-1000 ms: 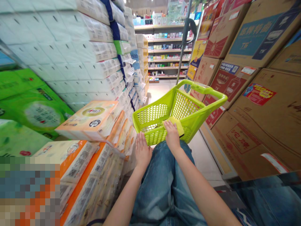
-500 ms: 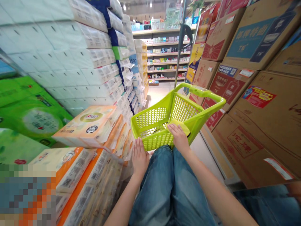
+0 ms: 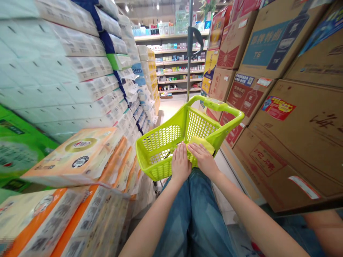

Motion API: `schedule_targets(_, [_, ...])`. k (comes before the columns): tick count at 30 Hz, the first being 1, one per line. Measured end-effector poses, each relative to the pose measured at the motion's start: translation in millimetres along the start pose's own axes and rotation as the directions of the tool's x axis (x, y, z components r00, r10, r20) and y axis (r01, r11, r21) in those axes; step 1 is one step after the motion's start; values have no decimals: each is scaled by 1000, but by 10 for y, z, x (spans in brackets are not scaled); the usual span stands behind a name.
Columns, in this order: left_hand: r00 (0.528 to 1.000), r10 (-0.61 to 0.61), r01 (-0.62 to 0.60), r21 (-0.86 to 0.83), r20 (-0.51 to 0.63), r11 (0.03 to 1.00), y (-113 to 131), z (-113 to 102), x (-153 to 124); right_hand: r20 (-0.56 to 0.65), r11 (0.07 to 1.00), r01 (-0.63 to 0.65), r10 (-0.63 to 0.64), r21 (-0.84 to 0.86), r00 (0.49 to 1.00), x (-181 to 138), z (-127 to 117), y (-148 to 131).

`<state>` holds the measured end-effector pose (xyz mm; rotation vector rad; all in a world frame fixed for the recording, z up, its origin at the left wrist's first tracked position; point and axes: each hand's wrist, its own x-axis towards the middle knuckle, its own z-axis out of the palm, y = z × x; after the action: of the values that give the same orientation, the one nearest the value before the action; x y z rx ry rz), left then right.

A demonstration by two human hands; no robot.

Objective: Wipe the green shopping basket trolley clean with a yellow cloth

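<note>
A lime-green plastic shopping cart [image 3: 158, 171] with perforated walls and a looped handle stands in front of my knees. My right hand [image 3: 202, 157] presses a folded yellow cloth [image 3: 205, 143] over the cart's near rim, fingers on top of it. Close beside it, my left hand [image 3: 181, 162] lies over the same rim with its fingers stretched out together, their tips reaching past the edge. It is near the cloth's left end; whether it touches the cloth I cannot tell. My palms hide part of the near wall.
Stacked tissue packs [image 3: 88, 89] line the left, with orange-and-white packs [image 3: 72, 150] lower down. Cardboard cartons [image 3: 268, 150] rise on the right. Beyond the cart stand a grey pole [image 3: 189, 64] and stocked shelves [image 3: 177, 62]. Part of another arm [image 3: 324, 228] shows at lower right.
My left hand has moved right along the near rim, from the cart's left corner to beside my right hand. The right hand remains on the cloth. The view has turned slightly right.
</note>
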<state>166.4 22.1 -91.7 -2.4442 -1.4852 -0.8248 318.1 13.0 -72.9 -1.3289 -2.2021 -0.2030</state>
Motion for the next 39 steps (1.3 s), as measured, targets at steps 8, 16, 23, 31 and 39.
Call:
schedule_targets(8, [996, 91, -91, 30, -15, 995, -145, 84, -85, -219, 946, -273, 232, -178, 948, 3, -663, 1059])
schedule_targets(16, [999, 47, -47, 3, 6, 999, -86, 16, -80, -169, 949, -276, 250, -154, 953, 179, -165, 328])
schedule_targets(23, [1000, 11, -11, 11, 12, 1000, -46, -11, -117, -29, 996, -81, 79, -48, 996, 133, 20, -78])
schedule_targets(31, [1000, 2, -2, -2, 24, 1000, -20, 20, -152, -224, 921, -328, 281, -210, 933, 191, -771, 1211])
schedule_targets(39, [1000, -20, 20, 18, 8, 1000, 17, 62, -171, -153, 951, -260, 236, -167, 960, 176, -176, 350])
